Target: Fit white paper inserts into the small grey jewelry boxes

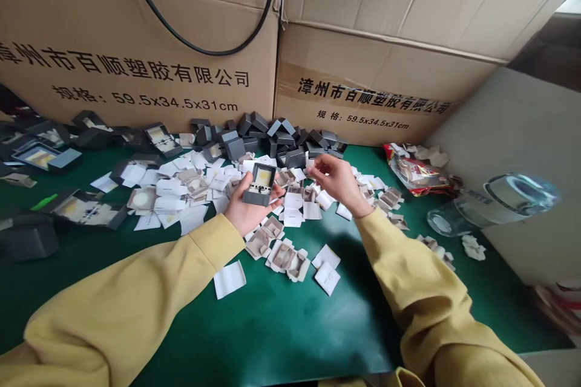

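Note:
My left hand is closed around a small dark grey box, which stands open with a pale square in its upper half. To the right and apart from it, my right hand has its fingers curled in a pinch above the paper pieces; what they hold, if anything, I cannot make out. Under and around both hands lie folded white cards and grey cardboard inserts. Behind the hands, several dark grey box parts are heaped up.
Tall cardboard cartons stand along the back, with a black cable hanging in front. More open dark boxes lie at the left. On the right are a red snack packet, a clear bottle lying tilted and crumpled tissue.

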Tool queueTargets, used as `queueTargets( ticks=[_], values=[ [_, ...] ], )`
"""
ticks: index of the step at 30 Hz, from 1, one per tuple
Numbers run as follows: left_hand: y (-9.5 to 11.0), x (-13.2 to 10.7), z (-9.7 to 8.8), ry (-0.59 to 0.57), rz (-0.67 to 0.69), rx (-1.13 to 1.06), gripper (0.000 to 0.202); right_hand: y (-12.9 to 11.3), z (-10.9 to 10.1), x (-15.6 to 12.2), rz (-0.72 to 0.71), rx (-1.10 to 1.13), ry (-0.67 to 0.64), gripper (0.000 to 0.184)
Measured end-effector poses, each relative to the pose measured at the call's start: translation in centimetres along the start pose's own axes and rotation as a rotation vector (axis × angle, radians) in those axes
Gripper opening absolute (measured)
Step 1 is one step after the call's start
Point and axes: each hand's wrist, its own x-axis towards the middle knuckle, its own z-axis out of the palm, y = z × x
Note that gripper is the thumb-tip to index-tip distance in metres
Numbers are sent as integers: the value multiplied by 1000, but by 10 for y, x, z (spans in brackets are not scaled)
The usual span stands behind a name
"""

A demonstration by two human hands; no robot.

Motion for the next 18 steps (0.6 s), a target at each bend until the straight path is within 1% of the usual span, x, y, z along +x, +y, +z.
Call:
queueTargets(
  ticks=[1, 2, 3, 5, 6, 8, 10, 11, 14, 16, 18],
  values=[
    [-1, 1, -1, 11, 2, 17, 46, 4, 11, -1, 36, 34, 115, 18],
    [-2, 1, -1, 31, 8, 39, 45, 7, 23, -4, 55, 62, 194, 18],
    [-3, 1, 0, 54, 15, 65, 43, 10, 34, -8, 67, 88, 221, 19],
    [-5, 1, 0, 83, 30, 131, 37, 14, 54, -16, 77, 120, 200, 19],
    [-6, 0, 0, 72, 32, 167, 34, 15, 60, -20, 65, 134, 180, 18],
    [-7, 0, -2, 6, 22, 223, 30, 14, 66, -27, 11, 122, 223, 16],
    [-8, 1, -4, -56, 8, 242, 30, 12, 67, -32, -117, 61, 269, 15],
    [-9, 1, -5, -70, 6, 240, 31, 12, 66, -34, -207, 14, 262, 14],
    [-11, 4, -8, -32, 3, 236, 31, 11, 65, -38, -492, -169, 146, 14],
    [-12, 5, -8, 12, -3, 231, 32, 12, 66, -38, -613, -278, 69, 15],
    [-13, 5, -7, 39, -5, 221, 33, 14, 66, -37, -699, -344, 8, 15]
  ],
)
